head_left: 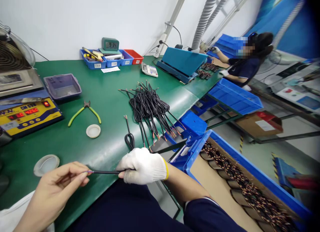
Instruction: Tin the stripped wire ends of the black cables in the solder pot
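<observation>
My bare left hand (61, 185) pinches the thin coloured wire ends of a black cable (106, 172) between thumb and fingers. Around the same cable, a little to the right, closes my right hand (143, 167) in a white knit glove with a yellow cuff. A coiled loop (129, 140) of black cable rises behind the glove, its stripped end pointing away from me; the glove hides whether it belongs to the held cable. Beyond it lies a pile of bundled black cables (150, 107) with bared, coloured wire ends.
Green-handled cutters (85, 113), a small white dish (93, 131), a larger round dish (46, 165) and a purple tray (62, 86) lie left, beside a yellow-and-blue heating unit (28, 114). A blue crate (197, 148) of wound copper coils stands right. A co-worker (242, 64) sits further back.
</observation>
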